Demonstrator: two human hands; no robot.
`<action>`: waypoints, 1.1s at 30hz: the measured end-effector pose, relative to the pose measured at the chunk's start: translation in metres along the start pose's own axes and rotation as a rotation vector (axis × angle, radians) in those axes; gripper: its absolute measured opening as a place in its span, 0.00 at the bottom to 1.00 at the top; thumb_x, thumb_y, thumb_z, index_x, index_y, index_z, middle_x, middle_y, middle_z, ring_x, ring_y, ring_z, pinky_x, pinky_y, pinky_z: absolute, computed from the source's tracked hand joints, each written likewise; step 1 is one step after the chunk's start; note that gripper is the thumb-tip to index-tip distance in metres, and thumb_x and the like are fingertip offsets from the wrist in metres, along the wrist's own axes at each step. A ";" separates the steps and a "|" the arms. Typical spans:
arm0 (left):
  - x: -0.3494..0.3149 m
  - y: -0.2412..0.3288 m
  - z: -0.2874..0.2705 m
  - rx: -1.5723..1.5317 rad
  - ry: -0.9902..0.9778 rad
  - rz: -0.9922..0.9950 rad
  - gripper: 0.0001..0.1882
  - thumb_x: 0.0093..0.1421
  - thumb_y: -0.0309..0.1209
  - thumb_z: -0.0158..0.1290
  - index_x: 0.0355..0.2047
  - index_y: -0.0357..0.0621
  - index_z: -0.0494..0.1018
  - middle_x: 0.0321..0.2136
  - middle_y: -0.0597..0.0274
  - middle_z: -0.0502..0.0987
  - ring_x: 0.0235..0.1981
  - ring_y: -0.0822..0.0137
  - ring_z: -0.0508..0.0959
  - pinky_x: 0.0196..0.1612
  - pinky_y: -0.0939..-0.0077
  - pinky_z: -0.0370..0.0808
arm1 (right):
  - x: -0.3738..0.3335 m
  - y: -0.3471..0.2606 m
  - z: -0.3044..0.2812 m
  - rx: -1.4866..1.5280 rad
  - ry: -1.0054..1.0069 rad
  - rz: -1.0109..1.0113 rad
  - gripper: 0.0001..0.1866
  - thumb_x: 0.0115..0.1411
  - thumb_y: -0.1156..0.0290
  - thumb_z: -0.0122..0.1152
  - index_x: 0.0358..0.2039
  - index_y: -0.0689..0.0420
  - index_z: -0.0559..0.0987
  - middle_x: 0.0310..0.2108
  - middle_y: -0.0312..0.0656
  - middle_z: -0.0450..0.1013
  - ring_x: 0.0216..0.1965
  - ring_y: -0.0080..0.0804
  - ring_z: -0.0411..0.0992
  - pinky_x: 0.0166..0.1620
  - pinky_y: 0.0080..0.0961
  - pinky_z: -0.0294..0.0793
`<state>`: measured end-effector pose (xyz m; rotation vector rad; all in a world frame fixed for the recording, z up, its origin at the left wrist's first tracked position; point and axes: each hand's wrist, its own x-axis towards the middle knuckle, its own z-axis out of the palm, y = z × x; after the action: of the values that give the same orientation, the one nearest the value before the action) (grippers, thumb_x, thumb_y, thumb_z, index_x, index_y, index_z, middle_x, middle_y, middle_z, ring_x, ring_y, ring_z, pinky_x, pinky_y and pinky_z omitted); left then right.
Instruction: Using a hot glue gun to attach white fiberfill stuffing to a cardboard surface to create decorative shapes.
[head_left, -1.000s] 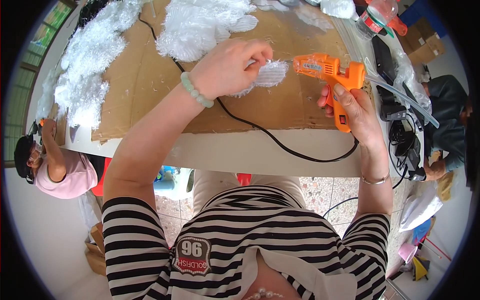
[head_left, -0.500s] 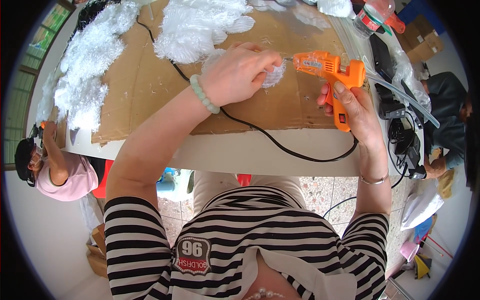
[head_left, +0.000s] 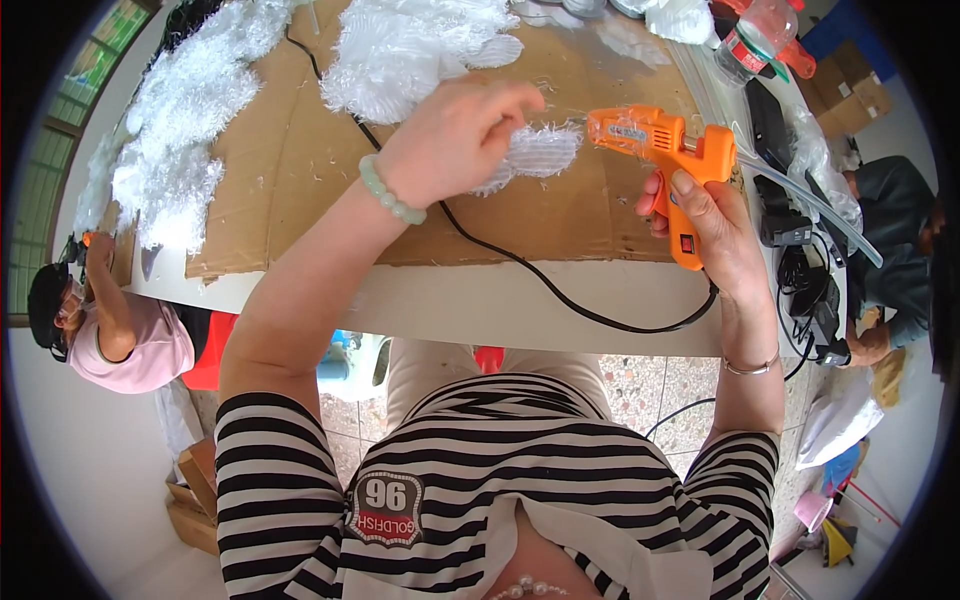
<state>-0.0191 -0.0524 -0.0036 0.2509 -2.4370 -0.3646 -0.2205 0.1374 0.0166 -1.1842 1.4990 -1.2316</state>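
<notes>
My right hand (head_left: 705,210) is wrapped round the handle of an orange glue gun (head_left: 660,140). The gun's nozzle points left, close to a small white ribbed piece with frayed, fringed edges (head_left: 545,152). That piece lies over the brown cardboard (head_left: 330,210), partly covered by my left hand (head_left: 455,135). The left index finger reaches out bent, apart from the thumb, and nothing shows between them. The other left fingers are mostly hidden. From the gun's handle a black cord (head_left: 560,295) loops left and passes under my left wrist.
White fringed material is piled at the back (head_left: 390,50) and in a heap on the left (head_left: 190,120). A clear bottle (head_left: 750,40), glue sticks (head_left: 815,200) and black adapters (head_left: 790,225) stand or lie right. One person (head_left: 130,335) sits left; another (head_left: 890,220) is at right.
My left hand has drawn slightly left and its index finger has lifted away from the thumb. More of the white ribbed piece shows. The glue gun has barely moved.
</notes>
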 end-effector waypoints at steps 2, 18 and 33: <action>0.003 -0.005 -0.011 -0.064 0.060 -0.111 0.14 0.50 0.20 0.46 0.38 0.47 0.70 0.22 0.63 0.75 0.29 0.58 0.74 0.37 0.68 0.70 | -0.001 -0.002 0.000 0.011 -0.002 0.000 0.23 0.61 0.50 0.49 0.38 0.61 0.72 0.30 0.39 0.72 0.30 0.22 0.69 0.35 0.20 0.69; -0.004 -0.036 -0.008 0.078 -0.212 -0.090 0.26 0.44 0.14 0.40 0.44 0.49 0.69 0.30 0.65 0.77 0.38 0.62 0.74 0.51 0.65 0.63 | 0.018 -0.010 0.021 -0.046 -0.113 0.037 0.23 0.61 0.50 0.48 0.38 0.60 0.72 0.29 0.37 0.71 0.30 0.21 0.67 0.35 0.19 0.68; -0.019 -0.028 -0.032 -0.224 0.043 -0.317 0.25 0.47 0.15 0.42 0.46 0.48 0.68 0.30 0.58 0.77 0.31 0.58 0.76 0.40 0.66 0.72 | 0.020 -0.006 0.018 -0.072 -0.117 0.042 0.23 0.62 0.50 0.47 0.38 0.60 0.72 0.29 0.37 0.71 0.30 0.21 0.67 0.35 0.19 0.67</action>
<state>0.0182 -0.0799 0.0002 0.5421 -2.2897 -0.7572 -0.2065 0.1140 0.0186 -1.2436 1.4847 -1.0701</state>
